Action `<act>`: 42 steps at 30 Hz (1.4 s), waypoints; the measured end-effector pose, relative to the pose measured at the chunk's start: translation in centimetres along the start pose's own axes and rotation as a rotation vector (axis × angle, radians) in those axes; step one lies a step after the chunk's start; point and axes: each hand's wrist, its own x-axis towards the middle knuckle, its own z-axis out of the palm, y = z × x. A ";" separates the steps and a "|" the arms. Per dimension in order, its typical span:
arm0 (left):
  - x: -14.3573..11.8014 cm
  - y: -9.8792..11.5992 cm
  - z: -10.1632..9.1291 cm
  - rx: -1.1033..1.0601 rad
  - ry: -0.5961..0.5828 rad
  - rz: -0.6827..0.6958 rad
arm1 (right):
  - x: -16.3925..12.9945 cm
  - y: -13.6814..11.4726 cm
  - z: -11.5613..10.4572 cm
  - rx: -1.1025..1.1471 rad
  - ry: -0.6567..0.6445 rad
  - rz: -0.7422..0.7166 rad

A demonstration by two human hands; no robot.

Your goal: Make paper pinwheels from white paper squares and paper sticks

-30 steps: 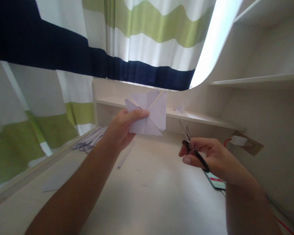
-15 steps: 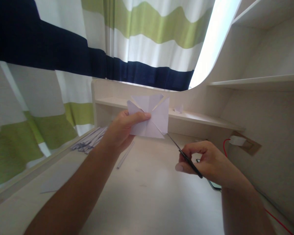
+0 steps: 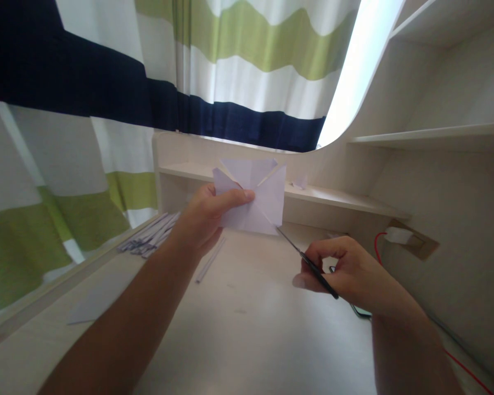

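My left hand [image 3: 206, 214] holds up a white folded paper square [image 3: 259, 197] with diagonal creases and slits at its corners, thumb pressed near its middle. My right hand [image 3: 346, 271] grips black-handled scissors [image 3: 308, 263]. The blades point up and left, and their tips meet the paper's lower right corner. Both hands hover above a pale wooden desk [image 3: 247, 323].
A bundle of thin paper strips [image 3: 148, 238] lies at the desk's left, one loose strip [image 3: 211, 259] beside it, and a flat sheet [image 3: 96, 299] nearer me. A phone [image 3: 360, 311] and red cable [image 3: 379, 241] lie right. A low shelf [image 3: 333, 197] and striped curtain stand behind.
My right hand swung the scissors from upright and apart from the paper to pointing left, the tips now at the paper's lower right corner. The left hand turned the paper slightly.
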 end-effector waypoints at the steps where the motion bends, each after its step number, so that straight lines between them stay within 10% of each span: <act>1: 0.0 0.0 0.0 -0.001 0.001 0.001 | 0.0 0.0 0.0 0.006 -0.002 0.002; 42: 1.2 -0.7 -1.2 0.101 0.146 0.154 | 0.8 1.7 -0.5 0.046 -0.205 0.262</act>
